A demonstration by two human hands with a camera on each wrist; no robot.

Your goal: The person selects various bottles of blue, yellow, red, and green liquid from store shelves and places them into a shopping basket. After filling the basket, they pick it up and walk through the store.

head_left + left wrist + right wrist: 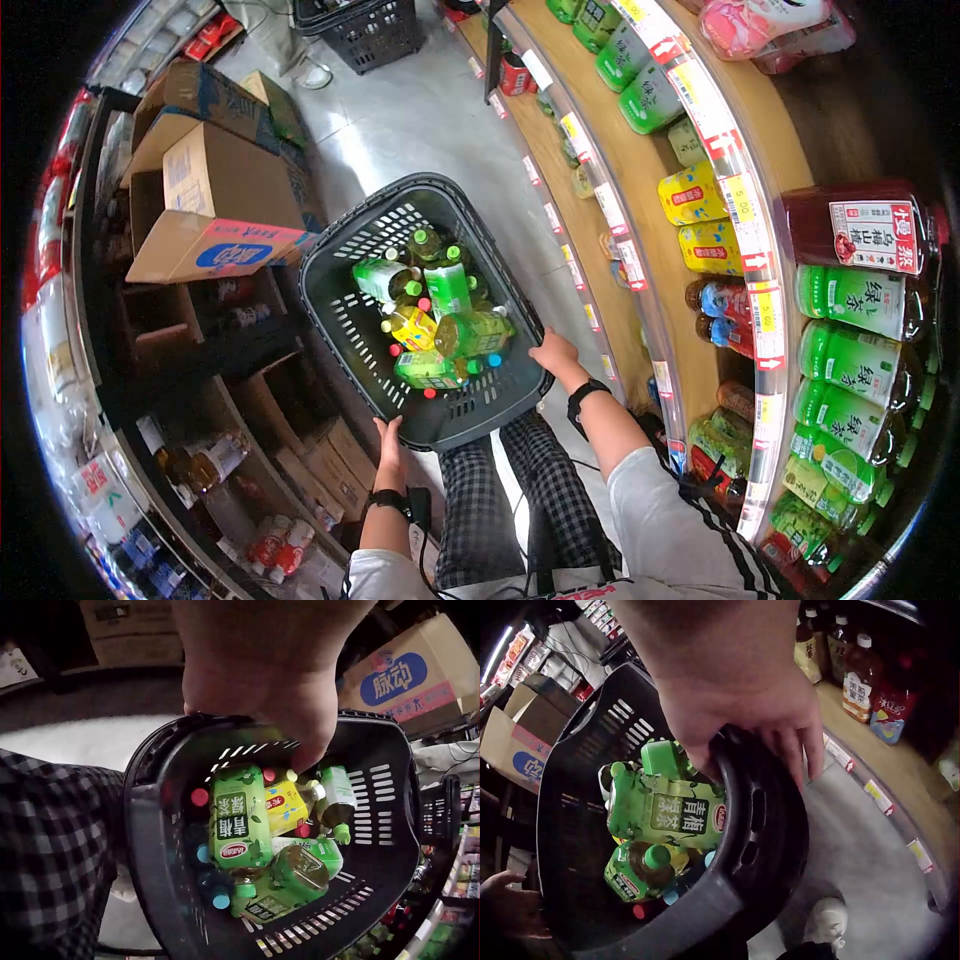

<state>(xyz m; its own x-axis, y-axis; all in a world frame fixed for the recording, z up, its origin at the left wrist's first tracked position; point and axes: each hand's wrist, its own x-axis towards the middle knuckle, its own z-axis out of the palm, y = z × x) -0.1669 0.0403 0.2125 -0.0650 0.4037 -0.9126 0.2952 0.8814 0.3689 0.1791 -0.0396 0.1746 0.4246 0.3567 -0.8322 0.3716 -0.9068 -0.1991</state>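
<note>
A dark shopping basket (338,345) is held in front of the body between both hands. My left hand (389,440) grips its near left rim, the thumb reaching inside in the left wrist view. On the right, my right hand (557,356) holds the rim near the corner, with fingers curled over the outside in the right wrist view. Inside lie several drink bottles: a large green tea bottle (240,817), a yellow-labelled bottle (411,329), a white-and-green bottle (337,787) and others with red, blue and green caps. The lower bottles are partly hidden.
Shelves of green tea bottles (855,360) and yellow drink packs (693,193) curve along the right. Open cardboard boxes (205,190) stand at the left above dark shelving (215,400). Farther up the aisle are another basket (370,40) and a person's leg (275,35).
</note>
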